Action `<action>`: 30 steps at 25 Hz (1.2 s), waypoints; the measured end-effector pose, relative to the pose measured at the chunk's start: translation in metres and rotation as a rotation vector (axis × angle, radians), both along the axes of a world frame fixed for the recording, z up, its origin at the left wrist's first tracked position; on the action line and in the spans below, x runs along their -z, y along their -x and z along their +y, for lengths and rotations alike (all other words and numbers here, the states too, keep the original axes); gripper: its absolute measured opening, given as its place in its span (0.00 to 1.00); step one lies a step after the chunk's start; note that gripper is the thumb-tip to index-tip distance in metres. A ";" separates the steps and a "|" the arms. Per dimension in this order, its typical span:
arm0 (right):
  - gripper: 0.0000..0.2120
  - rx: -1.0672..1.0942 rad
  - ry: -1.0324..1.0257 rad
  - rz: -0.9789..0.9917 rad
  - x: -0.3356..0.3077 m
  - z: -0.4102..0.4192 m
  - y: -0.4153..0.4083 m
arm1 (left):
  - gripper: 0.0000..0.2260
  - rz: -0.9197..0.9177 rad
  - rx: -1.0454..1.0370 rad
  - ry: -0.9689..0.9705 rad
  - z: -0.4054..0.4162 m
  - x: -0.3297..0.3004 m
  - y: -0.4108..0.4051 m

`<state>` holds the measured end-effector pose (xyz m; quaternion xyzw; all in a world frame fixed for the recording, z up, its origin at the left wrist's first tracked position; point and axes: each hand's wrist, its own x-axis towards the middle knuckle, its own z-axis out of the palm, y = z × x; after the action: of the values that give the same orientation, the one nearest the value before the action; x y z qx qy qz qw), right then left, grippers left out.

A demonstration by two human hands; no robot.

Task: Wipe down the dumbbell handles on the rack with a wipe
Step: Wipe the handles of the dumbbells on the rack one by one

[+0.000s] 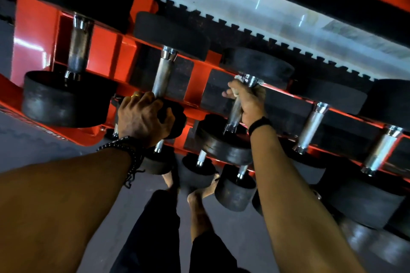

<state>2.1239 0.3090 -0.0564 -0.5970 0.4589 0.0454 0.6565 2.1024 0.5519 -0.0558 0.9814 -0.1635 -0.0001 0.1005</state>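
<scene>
Head view: right hand (248, 99) fingers curled round the wipe (238, 78) on 1 dumbbell handle (235, 113) on the red rack (106, 51), left hand (142, 115) gripping the neighbouring weight (175, 117); best to twist while sliding the full length.

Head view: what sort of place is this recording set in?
Most likely a gym's weight area. A red rack holds rows of black dumbbells with metal handles, above a dark floor. The right hand grips one handle with a wipe.
</scene>
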 end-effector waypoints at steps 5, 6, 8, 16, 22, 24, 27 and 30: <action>0.22 -0.046 0.887 0.125 0.008 0.004 0.028 | 0.16 0.007 -0.010 -0.019 0.002 -0.001 0.002; 0.22 -0.031 0.950 0.034 0.011 0.006 0.032 | 0.16 0.012 -0.012 -0.018 0.001 -0.001 0.002; 0.20 0.048 0.946 -0.127 0.015 0.011 0.034 | 0.16 0.017 -0.015 -0.017 0.000 0.000 0.001; 0.01 0.346 0.388 0.052 0.015 -0.014 0.007 | 0.15 -0.002 -0.026 0.012 0.001 -0.001 0.001; 0.16 0.124 -0.109 0.083 0.000 -0.001 -0.008 | 0.15 -0.022 -0.016 0.016 0.000 0.001 0.002; 0.14 0.082 -0.116 0.074 -0.003 -0.002 0.000 | 0.16 -0.031 -0.012 0.012 0.002 0.002 0.002; 0.30 0.032 0.279 0.070 0.005 0.028 0.015 | 0.16 -0.033 -0.016 0.005 0.002 0.002 0.002; 0.20 0.089 0.032 0.014 0.013 0.008 0.003 | 0.16 -0.051 -0.013 0.024 0.000 0.002 0.003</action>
<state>2.1206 0.3175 -0.0694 -0.5859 0.4904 0.0129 0.6450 2.0992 0.5517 -0.0578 0.9808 -0.1598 0.0276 0.1080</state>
